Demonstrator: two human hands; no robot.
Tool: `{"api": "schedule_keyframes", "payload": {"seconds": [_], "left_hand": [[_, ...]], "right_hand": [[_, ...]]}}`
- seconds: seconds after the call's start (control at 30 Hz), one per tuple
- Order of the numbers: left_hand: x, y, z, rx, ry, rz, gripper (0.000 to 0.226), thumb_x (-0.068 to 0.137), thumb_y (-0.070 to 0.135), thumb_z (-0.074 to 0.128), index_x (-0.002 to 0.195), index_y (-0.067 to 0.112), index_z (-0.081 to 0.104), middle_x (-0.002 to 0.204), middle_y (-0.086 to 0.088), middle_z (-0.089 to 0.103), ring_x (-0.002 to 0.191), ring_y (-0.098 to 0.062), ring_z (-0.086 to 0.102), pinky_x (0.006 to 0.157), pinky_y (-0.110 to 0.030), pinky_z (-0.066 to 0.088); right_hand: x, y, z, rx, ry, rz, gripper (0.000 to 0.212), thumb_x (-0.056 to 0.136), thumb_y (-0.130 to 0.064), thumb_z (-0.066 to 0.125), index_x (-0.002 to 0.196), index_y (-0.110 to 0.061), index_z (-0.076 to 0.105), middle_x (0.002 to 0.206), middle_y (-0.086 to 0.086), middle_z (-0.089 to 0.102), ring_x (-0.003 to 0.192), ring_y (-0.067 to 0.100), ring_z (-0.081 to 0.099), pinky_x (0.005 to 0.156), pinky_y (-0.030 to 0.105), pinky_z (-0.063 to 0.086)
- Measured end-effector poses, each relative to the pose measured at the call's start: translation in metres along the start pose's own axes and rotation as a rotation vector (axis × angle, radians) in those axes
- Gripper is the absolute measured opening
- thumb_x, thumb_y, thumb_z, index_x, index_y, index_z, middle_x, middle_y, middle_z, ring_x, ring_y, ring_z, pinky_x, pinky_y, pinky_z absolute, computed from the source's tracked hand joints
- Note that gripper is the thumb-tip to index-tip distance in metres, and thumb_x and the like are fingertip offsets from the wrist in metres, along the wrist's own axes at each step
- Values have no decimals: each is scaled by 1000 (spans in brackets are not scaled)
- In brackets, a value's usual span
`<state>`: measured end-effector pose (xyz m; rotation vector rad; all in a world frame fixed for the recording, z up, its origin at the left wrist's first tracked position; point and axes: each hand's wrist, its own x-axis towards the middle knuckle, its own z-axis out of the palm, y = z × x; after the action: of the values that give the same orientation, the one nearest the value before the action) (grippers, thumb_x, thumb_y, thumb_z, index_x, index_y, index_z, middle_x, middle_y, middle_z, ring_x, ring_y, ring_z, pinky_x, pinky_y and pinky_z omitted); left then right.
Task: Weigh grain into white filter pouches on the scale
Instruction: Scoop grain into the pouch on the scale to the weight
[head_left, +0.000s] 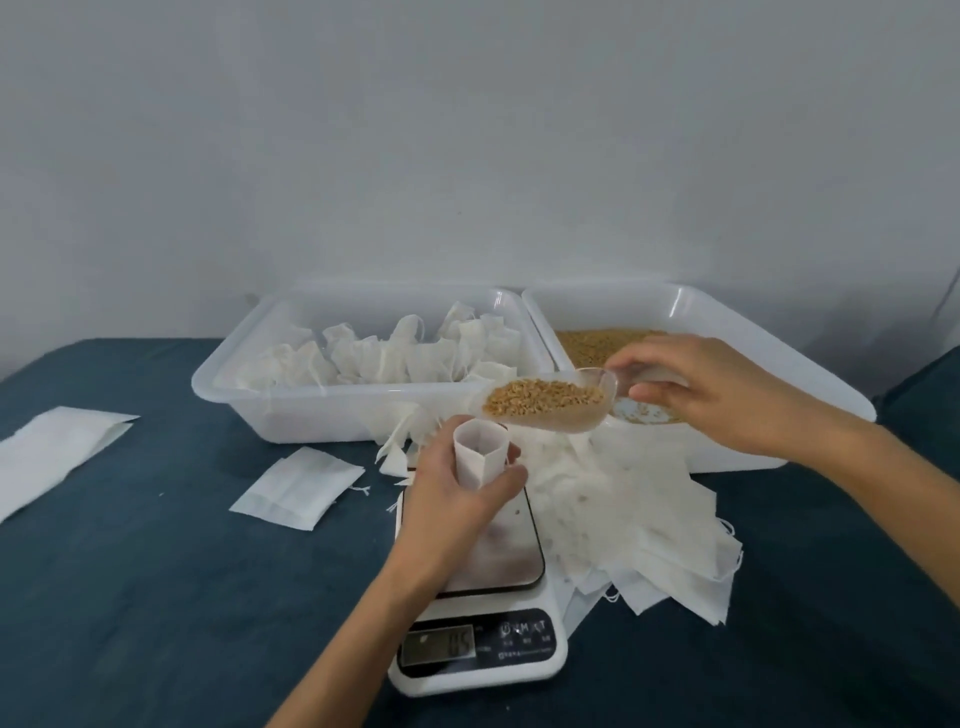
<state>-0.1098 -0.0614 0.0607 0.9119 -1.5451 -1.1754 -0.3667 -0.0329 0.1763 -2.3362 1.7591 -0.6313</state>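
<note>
My left hand (457, 496) grips a white filter pouch (479, 452) upright with its mouth held open, above the steel plate of the white digital scale (511, 558). My right hand (711, 387) holds the handle of a clear plastic scoop (550, 413) heaped with golden grain (543, 396). The scoop's lip hangs just above and to the right of the pouch mouth. More grain lies in the white tray (691, 306) at the back right. The scale's display (439, 644) shows digits too blurred to read.
A second white tray (311, 405) at the back left holds several filled, tied pouches. A loose pile of flat empty pouches (639, 514) lies right of the scale. Two more flat pouches (298, 486) (52, 454) lie on the dark blue cloth at left.
</note>
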Motion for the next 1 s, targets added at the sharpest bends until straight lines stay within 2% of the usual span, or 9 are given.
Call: {"api": "schedule_keyframes", "payload": {"seconds": [0.03, 0.1, 0.17, 0.27, 0.33, 0.47, 0.73, 1.0], "left_hand": [[0, 0, 0, 6, 4, -11, 39, 75, 40, 80, 109, 28, 66, 110, -1, 74, 109, -27, 69, 99, -58, 54], [0, 1, 1, -7, 9, -17, 45, 76, 39, 82, 113, 23, 64, 111, -3, 74, 110, -30, 69, 99, -62, 53], [0, 1, 0, -17, 9, -20, 44, 77, 33, 83, 114, 21, 63, 108, -4, 74, 108, -30, 70, 98, -61, 54], [0, 1, 2, -39, -2, -25, 45, 78, 27, 84, 116, 18, 62, 109, -7, 74, 109, -30, 70, 99, -59, 54], [1, 0, 3, -39, -7, -26, 45, 77, 26, 84, 116, 18, 62, 110, -6, 73, 110, -28, 70, 100, -57, 54], [0, 0, 3, -39, -13, -25, 47, 75, 28, 84, 116, 22, 61, 107, -1, 74, 103, -19, 71, 89, -37, 60], [0, 0, 2, -83, -18, -40, 44, 82, 11, 84, 119, 17, 60, 106, -4, 76, 101, -21, 73, 78, -23, 59], [0, 1, 2, -96, -20, -36, 44, 80, 16, 85, 116, 20, 60, 106, -1, 76, 102, -20, 73, 81, -28, 61]], "right_hand": [[0, 0, -2, -47, 1, -26, 22, 98, -13, 63, 117, -22, 69, 110, -18, 68, 97, -23, 53, 99, 7, 33], [0, 0, -5, -112, -8, -35, 22, 98, -15, 62, 117, -24, 69, 108, -22, 66, 99, -21, 51, 119, 29, 18], [0, 2, -8, -151, -5, -39, 22, 98, -15, 62, 117, -25, 68, 106, -25, 63, 103, -17, 51, 121, 42, 8], [1, 2, -12, -210, 11, -41, 23, 97, -18, 62, 117, -29, 66, 108, -21, 64, 111, 4, 57, 121, 43, 5], [2, 1, -15, -254, 19, -44, 25, 97, -18, 63, 117, -32, 66, 109, -16, 65, 114, 12, 56, 121, 42, 3], [6, -2, -17, -325, 35, -52, 27, 95, -16, 65, 118, -31, 66, 107, -14, 65, 116, 16, 54, 122, 47, 2], [12, -11, -20, -412, 64, -72, 29, 93, -17, 67, 119, -29, 68, 108, -12, 64, 119, 22, 55, 122, 52, 1], [13, -12, -19, -439, 59, -58, 29, 94, -17, 66, 120, -28, 68, 108, -9, 65, 120, 23, 55, 122, 51, 1]]}}
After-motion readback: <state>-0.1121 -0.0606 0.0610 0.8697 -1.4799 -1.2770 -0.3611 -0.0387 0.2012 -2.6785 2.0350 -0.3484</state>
